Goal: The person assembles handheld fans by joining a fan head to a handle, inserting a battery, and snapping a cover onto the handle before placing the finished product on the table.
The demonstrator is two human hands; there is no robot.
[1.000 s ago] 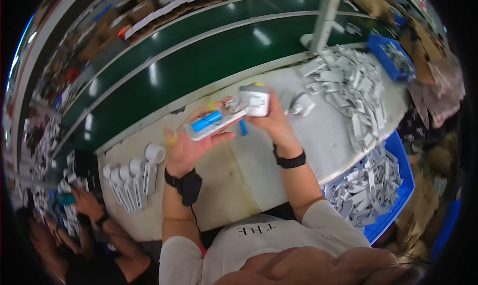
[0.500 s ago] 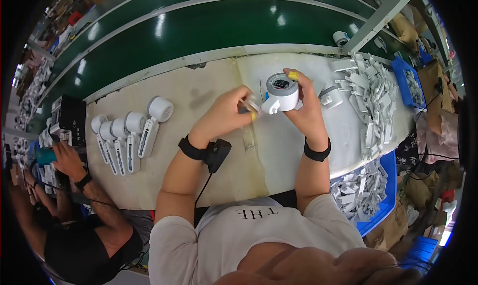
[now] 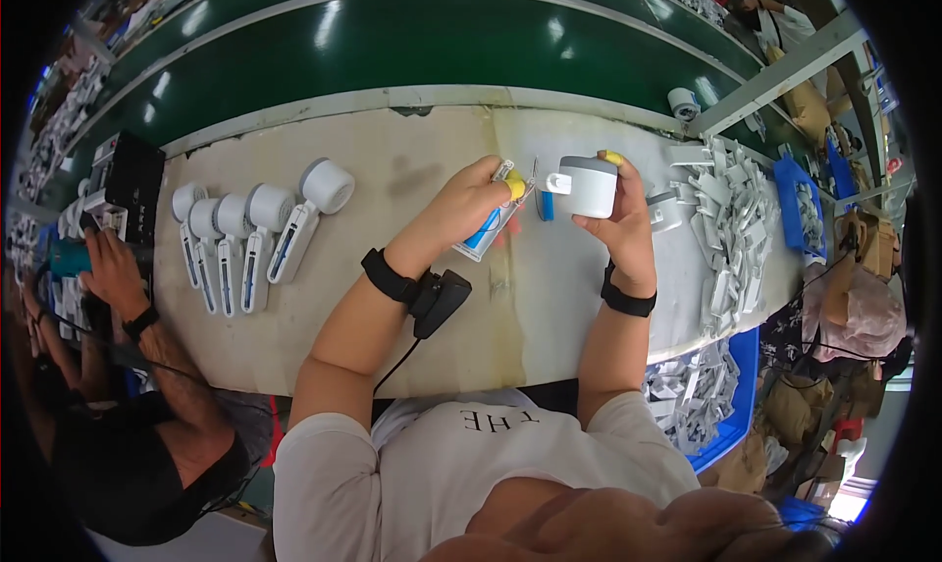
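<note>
1. Left of the bench (image 3: 294, 336), one co-worker's hand (image 3: 118, 272) is at one teal tool (image 3: 69, 258); one black box (image 3: 130, 184) stands just beyond the bench's left end.
2. On the bench's left part lie five white units (image 3: 326, 186) in one row, each with one round head and one slotted handle, handles toward the bench's near edge.
3. Over the bench's middle, the person's left grip (image 3: 469, 207) is closed around one white handle shell (image 3: 474, 249), tilted, with one blue cylinder (image 3: 481, 233) inside it. One finger wears a yellow cover (image 3: 515, 184); one black band with a black device (image 3: 440, 302) circles the wrist.
4. On the bench's middle, between the two hands, lies one small blue piece (image 3: 547, 207).
5. Over the bench, right of its middle, the right grip (image 3: 631, 233) grasps one white round head (image 3: 591, 191) with a grey rim, its single peg pointing toward the bench's left end. One yellow cover and one black band show here too.
6. On the bench's right part sits one loose white piece (image 3: 665, 214), near one heap of pale pieces (image 3: 731, 233), too many to count.
7. Beyond the bench's far edge, one white round part (image 3: 684, 103) rests on the green belt (image 3: 442, 47).
8. Two blue bins with pale pieces flank the bench: one off its right end (image 3: 791, 204), one below its near right edge (image 3: 743, 405).
</note>
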